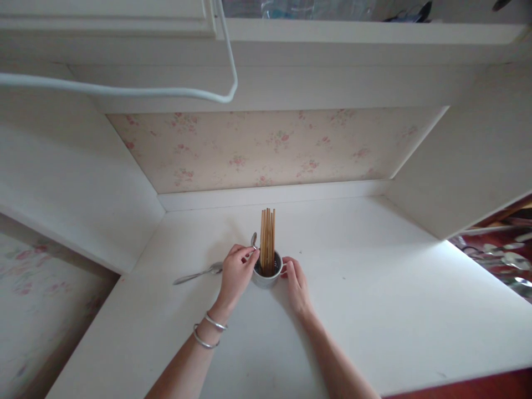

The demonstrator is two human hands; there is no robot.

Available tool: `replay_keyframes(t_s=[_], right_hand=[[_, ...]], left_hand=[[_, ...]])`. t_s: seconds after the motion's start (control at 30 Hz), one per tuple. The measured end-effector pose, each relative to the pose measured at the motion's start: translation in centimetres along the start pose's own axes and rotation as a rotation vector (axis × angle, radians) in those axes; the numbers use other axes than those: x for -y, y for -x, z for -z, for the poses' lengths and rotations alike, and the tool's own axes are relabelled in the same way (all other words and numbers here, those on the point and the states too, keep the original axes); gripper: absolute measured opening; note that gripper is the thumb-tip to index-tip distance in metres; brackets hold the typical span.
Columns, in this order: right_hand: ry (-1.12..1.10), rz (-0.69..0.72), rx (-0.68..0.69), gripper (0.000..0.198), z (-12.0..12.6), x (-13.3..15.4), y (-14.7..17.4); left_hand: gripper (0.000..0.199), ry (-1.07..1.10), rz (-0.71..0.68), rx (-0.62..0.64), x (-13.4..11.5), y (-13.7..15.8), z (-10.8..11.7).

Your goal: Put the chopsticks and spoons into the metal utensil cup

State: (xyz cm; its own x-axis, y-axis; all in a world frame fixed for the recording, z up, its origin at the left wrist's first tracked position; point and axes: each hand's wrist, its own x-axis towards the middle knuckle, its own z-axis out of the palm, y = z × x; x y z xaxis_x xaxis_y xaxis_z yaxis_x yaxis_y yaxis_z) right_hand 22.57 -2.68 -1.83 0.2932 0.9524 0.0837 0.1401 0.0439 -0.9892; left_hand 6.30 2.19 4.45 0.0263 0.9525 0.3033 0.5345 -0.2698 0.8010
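A white mug point(266, 282) with a dark inside stands upright on the white counter, holding a bundle of wooden chopsticks point(267, 238). My left hand point(239, 269) is closed at the mug's left rim, pinching a small metal spoon point(254, 239) whose bowl points up; its lower end is hidden by the fingers and mug. My right hand point(295, 280) is closed on the mug's handle at the right side. Left of my left hand, a larger metal spoon point(197, 274) lies flat on the counter, its bowl partly behind my wrist.
The white counter point(374, 310) runs between side panels, with floral wallpaper point(274, 149) behind. Overhead hang a cabinet shelf point(366, 32) and a bent white tube point(145, 90). Several metal utensils point(515, 259) lie on red material at the far right.
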Motion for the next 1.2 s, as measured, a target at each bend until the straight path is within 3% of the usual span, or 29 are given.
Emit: replay_keyframes(t_s=[0.4,0.53,0.67,0.73,1.0,1.07,1.2], right_hand=[[0.035,0.022,0.029,0.043,0.0,0.4,0.3],[0.042,0.011,0.013,0.044,-0.1,0.0,0.3],[0.013,-0.039,-0.027,0.046,-0.4,-0.3,0.2],[-0.001,-0.053,-0.007,0.045,-0.6,-0.2,0.3],[-0.041,-0.139,0.018,0.044,-1.0,0.9,0.4],[0.019,-0.119,-0.056,0.041,-0.7,1.6,0.4],[0.179,0.114,-0.451,0.026,-0.5,4.9,1.8]], left_hand=[[0.032,0.069,0.042,0.083,0.1,0.7,0.0],[0.049,0.23,0.11,0.119,0.9,2.2,-0.1],[0.079,0.467,0.098,0.205,1.5,4.2,-0.7],[0.085,0.557,0.088,0.228,1.5,4.8,-1.1],[0.068,0.558,0.093,0.114,1.0,5.4,-2.2],[0.067,0.572,0.11,0.104,0.9,5.6,-2.3],[0.069,0.535,0.158,0.092,1.2,5.9,-2.4]])
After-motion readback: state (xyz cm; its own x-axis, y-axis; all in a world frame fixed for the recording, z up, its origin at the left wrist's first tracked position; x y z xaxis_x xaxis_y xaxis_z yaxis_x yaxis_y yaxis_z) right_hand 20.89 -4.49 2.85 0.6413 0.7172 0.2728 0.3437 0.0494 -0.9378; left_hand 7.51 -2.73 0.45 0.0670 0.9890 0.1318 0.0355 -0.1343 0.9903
